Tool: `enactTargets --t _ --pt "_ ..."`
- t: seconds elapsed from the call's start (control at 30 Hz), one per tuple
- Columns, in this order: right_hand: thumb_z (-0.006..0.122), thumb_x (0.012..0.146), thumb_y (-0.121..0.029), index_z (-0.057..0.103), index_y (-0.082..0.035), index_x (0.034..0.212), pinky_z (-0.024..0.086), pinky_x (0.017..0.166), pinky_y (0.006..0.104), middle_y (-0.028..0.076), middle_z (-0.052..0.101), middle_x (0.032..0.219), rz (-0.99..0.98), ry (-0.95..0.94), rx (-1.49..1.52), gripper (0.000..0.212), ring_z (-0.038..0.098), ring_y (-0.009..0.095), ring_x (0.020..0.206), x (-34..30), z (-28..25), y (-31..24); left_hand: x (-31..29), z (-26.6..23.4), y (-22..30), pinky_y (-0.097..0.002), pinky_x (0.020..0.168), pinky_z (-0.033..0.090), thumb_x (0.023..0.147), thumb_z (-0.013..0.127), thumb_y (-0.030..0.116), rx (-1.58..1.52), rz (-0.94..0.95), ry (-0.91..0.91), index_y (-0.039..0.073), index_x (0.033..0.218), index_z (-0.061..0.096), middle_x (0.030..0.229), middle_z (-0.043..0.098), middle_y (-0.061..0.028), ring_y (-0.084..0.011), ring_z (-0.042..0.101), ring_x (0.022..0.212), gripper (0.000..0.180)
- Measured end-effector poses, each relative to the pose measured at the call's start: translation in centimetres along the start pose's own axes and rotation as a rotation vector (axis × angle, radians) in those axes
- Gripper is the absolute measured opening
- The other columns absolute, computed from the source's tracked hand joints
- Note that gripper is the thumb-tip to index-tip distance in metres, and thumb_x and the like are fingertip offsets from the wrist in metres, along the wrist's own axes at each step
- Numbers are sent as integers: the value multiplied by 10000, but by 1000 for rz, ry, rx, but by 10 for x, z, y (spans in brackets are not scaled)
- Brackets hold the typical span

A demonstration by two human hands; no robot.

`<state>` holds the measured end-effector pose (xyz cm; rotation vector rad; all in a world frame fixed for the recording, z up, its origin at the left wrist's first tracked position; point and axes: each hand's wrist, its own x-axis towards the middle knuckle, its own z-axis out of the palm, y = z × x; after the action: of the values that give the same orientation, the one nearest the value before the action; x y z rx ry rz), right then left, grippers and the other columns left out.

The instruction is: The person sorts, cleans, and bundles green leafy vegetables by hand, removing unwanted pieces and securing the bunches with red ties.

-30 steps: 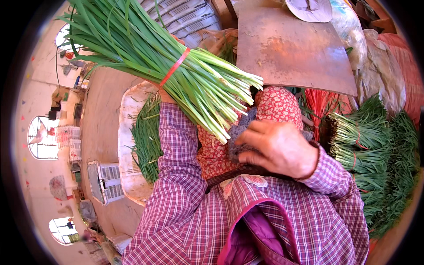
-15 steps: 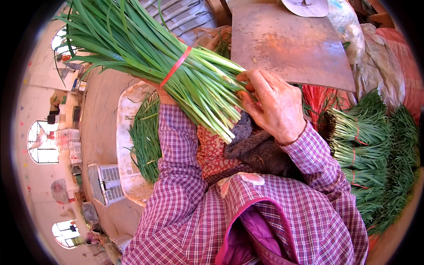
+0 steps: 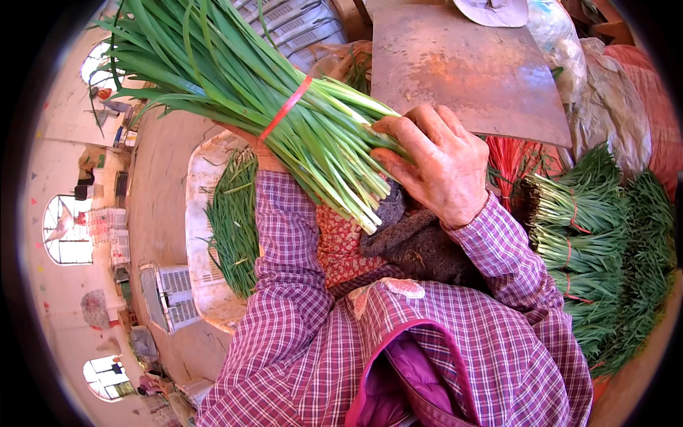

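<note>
A thick bunch of garlic chives (image 3: 213,78) lies slantwise before me, green leaves to the upper left and pale cut ends to the lower right. A red band (image 3: 286,108) wraps round its middle. My left hand (image 3: 267,155) holds the bunch from beneath; most of its fingers are hidden behind the leaves. At the pale stalk end, my right hand (image 3: 440,165) is closed, thumb and bent fingers pinching some outer stalks. A patterned red cloth and dark knitted fabric (image 3: 427,245) show below the bunch.
A rusty metal board (image 3: 462,78) with a pale cap (image 3: 494,11) stands ahead. Red bands (image 3: 509,164) hang at its right edge. Tied chive bunches (image 3: 580,213) are piled at right. At left, a white basket (image 3: 203,285) holds loose chives (image 3: 235,228); grey crates (image 3: 299,28) stand beyond.
My right hand has shifted slightly left along the stalk ends, its fingers bending more. The bunch has moved very little.
</note>
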<state>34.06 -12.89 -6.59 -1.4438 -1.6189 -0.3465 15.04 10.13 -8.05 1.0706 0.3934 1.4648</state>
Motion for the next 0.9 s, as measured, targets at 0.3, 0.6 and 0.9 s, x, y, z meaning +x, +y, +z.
enactTargets --t 0.3,0.6,0.9 --pt "706 768 -159 614 -118 865 494 556 340 26 556 747 3 110 -63 140 598 205 684 8 17 4 -1 -3 3 -433 1045 440 844 544 654 5 23 26 118 1399 454 1373 520 -72 -244 510 1228 776" --pt "626 799 -150 528 -84 774 489 494 399 80 571 687 146 107 19 121 605 265 554 19 25 9 -7 -6 10 -432 1052 434 841 561 644 24 68 58 119 1398 456 1379 517 -70 -242 505 1235 773" --pt "626 809 -120 529 -84 795 494 514 424 101 611 717 254 -62 -259 104 621 298 601 -41 -1 84 1 -54 48 -432 1058 427 837 578 634 15 12 70 120 1397 459 1385 514 -69 -240 500 1241 769"
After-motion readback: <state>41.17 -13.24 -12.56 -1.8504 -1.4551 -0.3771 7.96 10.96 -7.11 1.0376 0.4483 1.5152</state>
